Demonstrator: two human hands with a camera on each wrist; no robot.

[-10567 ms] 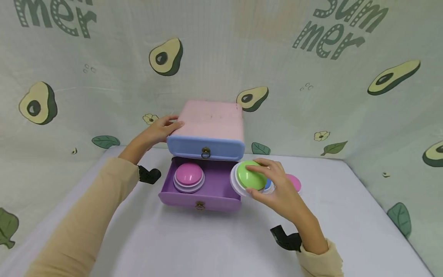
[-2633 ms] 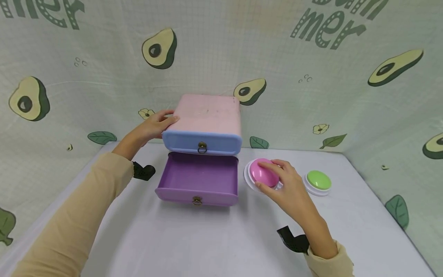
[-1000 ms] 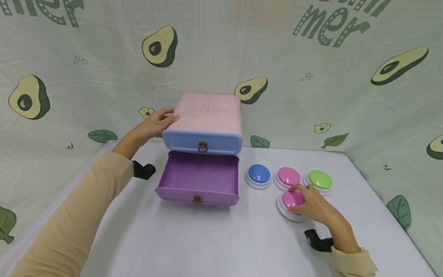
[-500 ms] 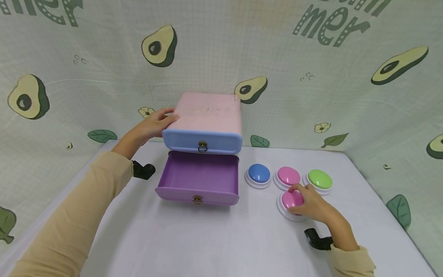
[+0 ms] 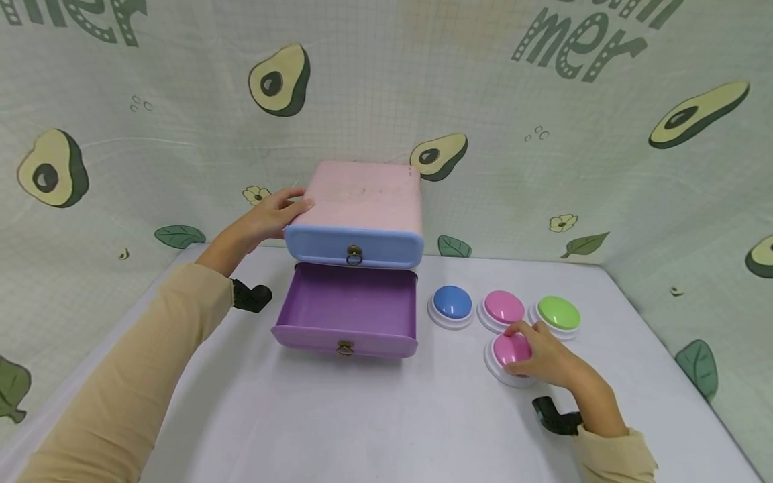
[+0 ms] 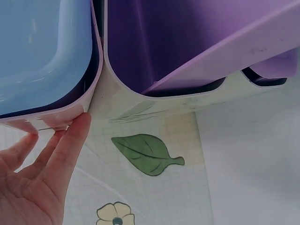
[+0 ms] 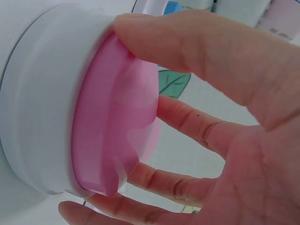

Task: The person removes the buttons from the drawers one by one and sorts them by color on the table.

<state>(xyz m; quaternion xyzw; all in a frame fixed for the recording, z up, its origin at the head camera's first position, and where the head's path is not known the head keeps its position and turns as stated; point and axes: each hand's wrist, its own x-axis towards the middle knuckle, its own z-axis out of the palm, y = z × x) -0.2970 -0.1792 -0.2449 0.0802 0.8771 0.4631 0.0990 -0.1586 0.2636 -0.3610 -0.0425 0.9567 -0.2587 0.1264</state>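
My left hand (image 5: 274, 215) rests against the left side of a small drawer cabinet (image 5: 368, 194) with a pink top. In the left wrist view its fingertips (image 6: 77, 131) touch the pink casing beside the blue upper drawer (image 6: 33, 56). The purple lower drawer (image 5: 302, 341) is pulled out, its inside bare. My right hand (image 5: 549, 359) grips the pink dome of a round push button (image 5: 510, 347) with a white base, thumb on one side and fingers round the other. That base sits on the table. Behind it stand a blue button (image 5: 453, 302), another pink button (image 5: 504, 306) and a green button (image 5: 558, 312).
The white table (image 5: 302, 416) runs back to a cloth backdrop (image 5: 362, 87) printed with avocados and leaves. The table's right edge slants away at the far right. Black wrist mounts (image 5: 555, 417) stick out from both sleeves.
Earlier a pink button was in the purple drawer and the right hand held the green one. Since then the right hand has moved a pink button rightward to the row's front. Last second: almost still.
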